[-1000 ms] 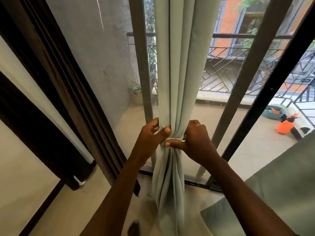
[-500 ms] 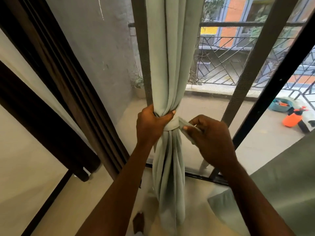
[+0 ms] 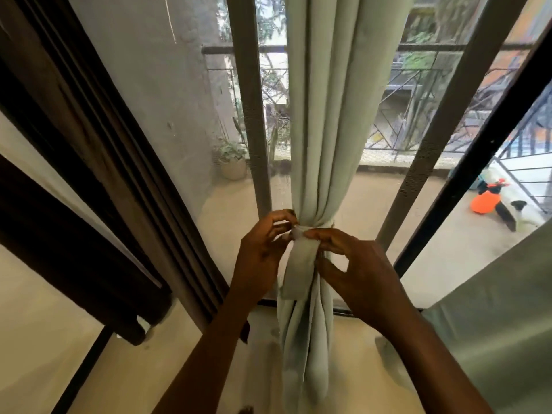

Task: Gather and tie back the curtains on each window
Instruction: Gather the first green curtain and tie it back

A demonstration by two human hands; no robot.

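A pale green curtain [image 3: 325, 115] hangs gathered into a bunch in front of the window. A matching fabric tie-back band [image 3: 300, 264] wraps the bunch at waist height, and its loose end hangs down the front. My left hand [image 3: 263, 252] pinches the band's top edge at the left of the bunch. My right hand [image 3: 355, 270] pinches the same band from the right, thumb and forefinger on its upper end, the other fingers spread.
A dark brown curtain [image 3: 98, 162] hangs at the left. Dark window frame bars [image 3: 254, 115] stand behind the bunch. More green fabric [image 3: 501, 324] lies at the lower right. Outside, a potted plant [image 3: 231, 161] and an orange sprayer [image 3: 485, 201] stand on the balcony.
The left hand let go of the gathered bunch and now pinches the band. The right hand brought the band's end across the front, where it now hangs down.
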